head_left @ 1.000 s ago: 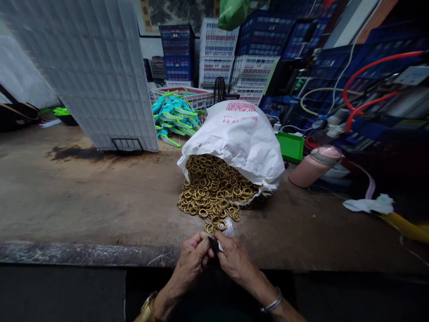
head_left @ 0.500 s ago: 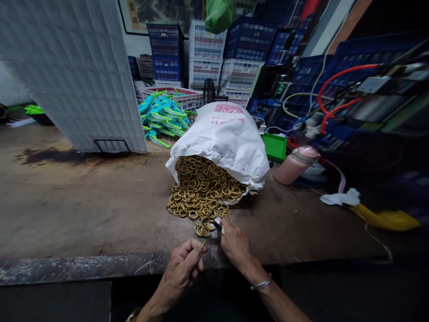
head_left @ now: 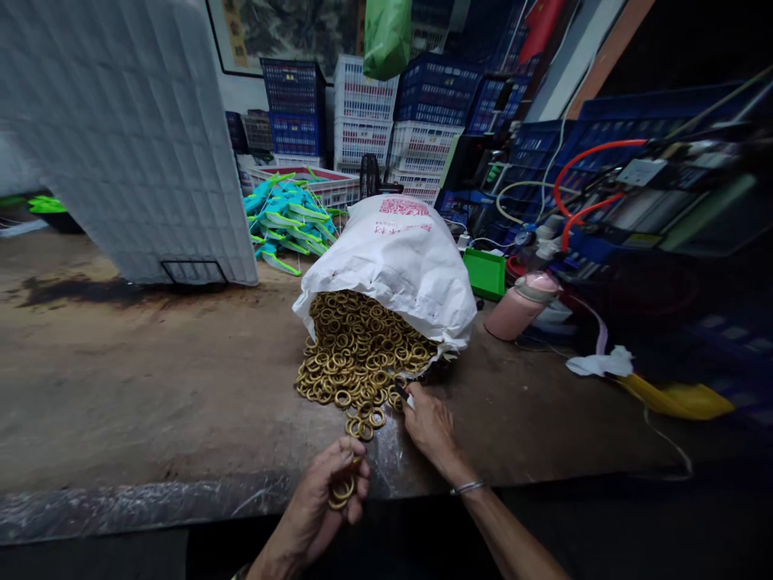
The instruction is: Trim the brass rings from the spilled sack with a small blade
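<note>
Several brass-coloured rings (head_left: 342, 491) lie in my left hand (head_left: 314, 487), its fingers curled round them in front of the table edge. My right hand (head_left: 433, 428) grips a small tool (head_left: 403, 393) with a dark tip and a whitish part; its exact kind is hard to make out. The tool's tip is at the near right side of a heap of the same rings (head_left: 344, 374). That heap spills out of the open mouth of a white woven sack (head_left: 392, 270) lying on its side. A few rings (head_left: 361, 423) sit at the front of the heap, between my hands.
A tall pale panel (head_left: 145, 145) stands on the wooden table (head_left: 150, 387) at left. Turquoise and green pieces (head_left: 287, 217) are piled behind it. To the right are a green tray (head_left: 485, 272), a pink bottle (head_left: 522, 306) and machinery with orange hoses (head_left: 580, 165). Crates (head_left: 362, 105) stack up behind.
My left hand has turned, and rings now show in its curled fingers where one ring was pinched before. The tool in my right hand has shifted slightly toward the heap. The camera view tilted a little.
</note>
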`<action>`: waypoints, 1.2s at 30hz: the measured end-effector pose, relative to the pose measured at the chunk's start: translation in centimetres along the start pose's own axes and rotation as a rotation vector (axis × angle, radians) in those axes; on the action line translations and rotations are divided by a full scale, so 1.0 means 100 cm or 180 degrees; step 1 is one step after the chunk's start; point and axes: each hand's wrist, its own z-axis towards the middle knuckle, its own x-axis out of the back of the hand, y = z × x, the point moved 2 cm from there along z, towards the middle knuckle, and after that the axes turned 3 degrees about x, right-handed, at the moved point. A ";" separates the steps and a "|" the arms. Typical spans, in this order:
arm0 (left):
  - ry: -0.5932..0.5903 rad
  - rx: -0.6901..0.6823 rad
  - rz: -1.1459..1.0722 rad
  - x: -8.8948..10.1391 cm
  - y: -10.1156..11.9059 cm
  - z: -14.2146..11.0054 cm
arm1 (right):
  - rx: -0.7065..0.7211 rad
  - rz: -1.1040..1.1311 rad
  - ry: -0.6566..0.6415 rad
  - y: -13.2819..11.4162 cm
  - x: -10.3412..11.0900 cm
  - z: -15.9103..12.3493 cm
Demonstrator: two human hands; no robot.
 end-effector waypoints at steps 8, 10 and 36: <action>0.0398 -0.0462 0.0189 0.000 -0.010 0.006 | -0.0118 0.2794 -0.0643 -0.040 -0.009 -0.030; 0.0597 -0.0686 0.0494 -0.001 -0.010 0.006 | -0.0271 0.3297 -0.0851 -0.052 -0.013 -0.039; 0.0523 -0.0323 0.1342 0.005 -0.004 0.001 | 0.0374 0.2885 -0.0884 -0.061 -0.010 -0.043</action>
